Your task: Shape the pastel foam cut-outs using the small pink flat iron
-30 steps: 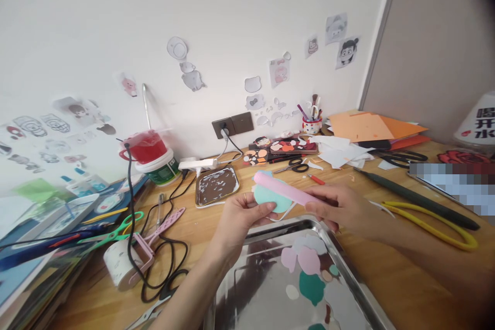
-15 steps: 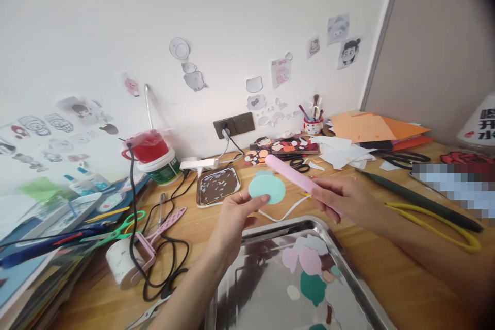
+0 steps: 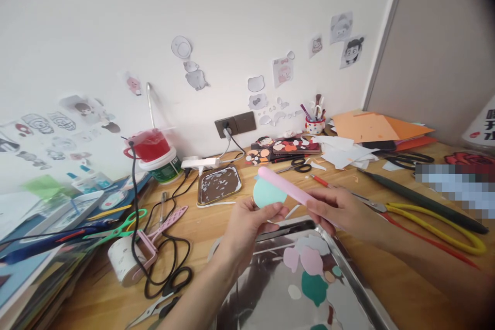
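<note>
My left hand (image 3: pixel 253 224) pinches a rounded mint-green cutout (image 3: pixel 265 194) between thumb and fingers, above the far edge of a shiny metal tray (image 3: pixel 251 296). My right hand (image 3: pixel 334 207) is closed around a long pink stick (image 3: pixel 284 184) with a rounded end. The stick slants across the upper right of the cutout and overlaps it in this view; whether they touch I cannot tell. A light blue bit (image 3: pixel 256 177) shows at the cutout's far edge. Inside the tray lie pink cutouts (image 3: pixel 311 260), a dark green cutout (image 3: pixel 314 287) and several smaller pieces.
Yellow-handled scissors (image 3: pixel 441 223) and a dark green pen-like tool (image 3: pixel 421 200) lie at right. Behind stand a small brown tray (image 3: pixel 219 185) and black scissors (image 3: pixel 301 166). Black cables, a pink-handled roller (image 3: pixel 127 263) and green scissors (image 3: pixel 124 229) crowd the left.
The mint cutout has moved slightly right and down, turning under the pink stick. The stick has shifted left and lower, and now overlaps the cutout.
</note>
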### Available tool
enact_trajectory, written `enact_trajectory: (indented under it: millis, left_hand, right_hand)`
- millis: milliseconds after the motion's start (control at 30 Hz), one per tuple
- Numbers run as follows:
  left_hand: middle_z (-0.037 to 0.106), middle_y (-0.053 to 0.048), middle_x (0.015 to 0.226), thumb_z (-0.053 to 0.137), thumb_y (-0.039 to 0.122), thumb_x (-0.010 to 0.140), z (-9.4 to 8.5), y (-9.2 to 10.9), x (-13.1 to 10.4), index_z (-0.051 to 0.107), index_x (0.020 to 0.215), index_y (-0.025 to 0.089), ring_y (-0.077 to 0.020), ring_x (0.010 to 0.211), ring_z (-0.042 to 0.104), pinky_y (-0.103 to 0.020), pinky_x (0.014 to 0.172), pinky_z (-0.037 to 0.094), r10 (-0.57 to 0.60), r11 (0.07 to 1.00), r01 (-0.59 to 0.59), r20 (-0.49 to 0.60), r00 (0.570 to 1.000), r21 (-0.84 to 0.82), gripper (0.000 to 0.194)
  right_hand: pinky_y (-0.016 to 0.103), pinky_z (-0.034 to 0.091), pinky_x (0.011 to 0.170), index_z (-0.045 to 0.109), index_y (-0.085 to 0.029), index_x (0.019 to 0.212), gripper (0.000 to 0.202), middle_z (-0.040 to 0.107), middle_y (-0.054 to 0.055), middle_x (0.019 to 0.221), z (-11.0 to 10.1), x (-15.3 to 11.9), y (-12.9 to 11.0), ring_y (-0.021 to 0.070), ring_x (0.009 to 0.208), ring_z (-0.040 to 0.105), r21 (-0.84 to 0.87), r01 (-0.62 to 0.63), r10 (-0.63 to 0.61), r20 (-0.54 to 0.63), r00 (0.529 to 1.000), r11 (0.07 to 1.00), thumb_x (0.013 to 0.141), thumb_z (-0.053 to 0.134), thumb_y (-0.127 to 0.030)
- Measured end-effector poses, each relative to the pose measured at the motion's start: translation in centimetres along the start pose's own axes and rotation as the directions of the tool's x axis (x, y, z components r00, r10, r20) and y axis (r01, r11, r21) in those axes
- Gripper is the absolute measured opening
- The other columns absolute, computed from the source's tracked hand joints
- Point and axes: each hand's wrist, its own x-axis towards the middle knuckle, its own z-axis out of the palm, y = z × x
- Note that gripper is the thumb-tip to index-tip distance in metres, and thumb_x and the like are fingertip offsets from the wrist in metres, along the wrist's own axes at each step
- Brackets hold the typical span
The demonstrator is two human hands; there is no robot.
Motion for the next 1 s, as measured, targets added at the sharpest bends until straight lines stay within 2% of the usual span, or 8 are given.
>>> enact_trajectory:
  millis: [133,267,533,867,1000]
  left_hand:
    - [0.062,-0.007,0.080,0.065,0.029,0.060,0.0,0.1,-0.1,0.062,0.077,0.013,-0.0121,0.069,0.054,-0.019,0.057,0.041,0.003,0.998,-0.003,0.011,1.000,0.067,0.024]
    - [0.058,-0.005,0.085,0.062,0.029,0.062,-0.4,0.3,0.1,0.061,0.083,0.015,-0.0124,0.071,0.052,-0.023,0.060,0.044,0.068,0.997,-0.067,-0.022,0.997,0.027,0.025]
    - [0.059,-0.004,0.076,0.064,0.027,0.060,-0.4,0.4,0.1,0.062,0.073,0.012,-0.0107,0.066,0.052,-0.021,0.062,0.044,0.098,0.995,-0.098,-0.075,0.992,0.011,0.020]
    - [0.060,-0.004,0.075,0.067,0.028,0.057,-0.8,0.7,0.1,0.062,0.069,0.013,-0.0119,0.069,0.053,-0.020,0.061,0.043,0.110,0.994,-0.112,-0.141,0.984,-0.005,0.019]
    - [0.060,-0.004,0.076,0.066,0.027,0.058,-0.8,0.5,0.2,0.062,0.072,0.014,-0.0112,0.069,0.052,-0.020,0.061,0.044,0.106,0.994,-0.111,-0.144,0.984,-0.022,0.020]
  right_hand:
    - [0.020,0.030,0.040,0.048,-0.019,0.064,0.027,0.045,-0.005,0.046,0.0,-0.1,-0.2,0.0070,0.038,0.041,0.005,-0.008,0.008,0.000,1.000,1.000,0.080,0.038,-0.038]
    - [0.019,0.029,0.040,0.047,-0.018,0.064,0.027,0.044,-0.006,0.046,-0.1,0.0,0.0,0.0066,0.038,0.041,-0.006,-0.018,0.018,-0.004,1.000,1.000,0.080,0.038,-0.038]
    - [0.019,0.029,0.038,0.050,-0.020,0.076,0.023,0.043,-0.005,0.052,-0.3,-0.2,0.2,0.0073,0.040,0.041,-0.023,-0.020,0.019,-0.029,0.999,1.000,0.079,0.039,-0.039]
    - [0.017,0.032,0.036,0.048,-0.018,0.067,0.027,0.043,-0.005,0.053,-1.5,0.5,1.0,0.0051,0.039,0.039,0.038,0.033,-0.027,-0.153,0.988,0.999,0.078,0.042,-0.041]
    - [0.018,0.031,0.038,0.051,-0.019,0.075,0.023,0.042,-0.005,0.053,-1.1,0.4,0.9,0.0061,0.040,0.040,-0.004,0.046,-0.046,-0.096,0.994,0.999,0.078,0.042,-0.040]
